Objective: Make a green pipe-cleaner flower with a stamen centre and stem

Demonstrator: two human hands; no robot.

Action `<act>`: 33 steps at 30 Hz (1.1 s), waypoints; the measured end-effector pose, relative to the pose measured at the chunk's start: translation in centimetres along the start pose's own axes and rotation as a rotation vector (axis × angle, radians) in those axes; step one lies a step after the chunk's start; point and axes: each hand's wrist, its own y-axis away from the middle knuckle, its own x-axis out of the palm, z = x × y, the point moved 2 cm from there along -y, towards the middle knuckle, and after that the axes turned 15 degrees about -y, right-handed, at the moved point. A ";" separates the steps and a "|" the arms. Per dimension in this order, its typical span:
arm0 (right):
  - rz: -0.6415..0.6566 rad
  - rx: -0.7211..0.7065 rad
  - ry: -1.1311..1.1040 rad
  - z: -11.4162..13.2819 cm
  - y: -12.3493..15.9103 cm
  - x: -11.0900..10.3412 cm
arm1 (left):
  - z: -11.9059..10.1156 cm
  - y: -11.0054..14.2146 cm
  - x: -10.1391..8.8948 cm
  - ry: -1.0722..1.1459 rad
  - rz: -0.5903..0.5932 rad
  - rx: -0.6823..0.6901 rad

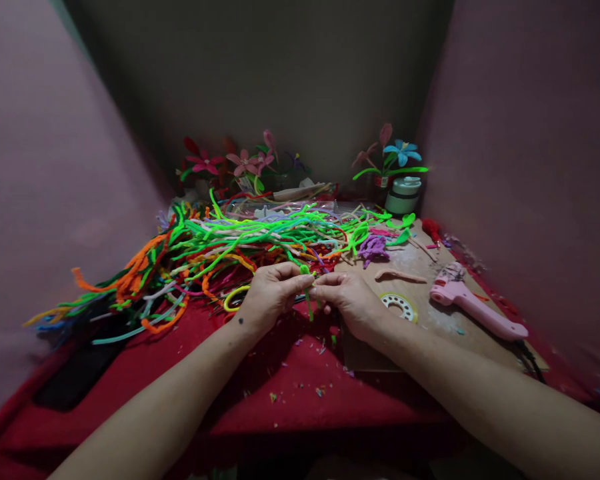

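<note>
Left hand: we pinch the stem between thumb and fingers, just below its rounded top.
Right hand: our fingertips close on the same piece from the other side, nearly meeting the left ones.
Green chenille stem: it stands roughly upright between our fingertips, above the red surface, its lower end hanging free; the grip hides the middle.
Step in hand: we seem to be bending or twisting the stem into shape, though we cannot tell which.
Next move: it likely calls for a firm left pinch while the right fingertips work the fuzzy wire.
Stem pile: loose, mostly green, just beyond our hands.
Brown board: at our right, bearing a pink glue gun and a tape roll.
</note>
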 end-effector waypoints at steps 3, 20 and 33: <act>0.001 -0.016 0.011 -0.1 -0.1 0.0 | 0.2 -0.1 0.0 0.079 0.040 0.020; 0.033 -0.017 0.020 -0.3 -0.1 -0.1 | -0.1 0.3 0.2 -0.205 -0.092 0.144; 0.030 -0.016 -0.187 0.2 -0.3 0.1 | 0.2 -0.3 0.0 0.088 0.101 -0.005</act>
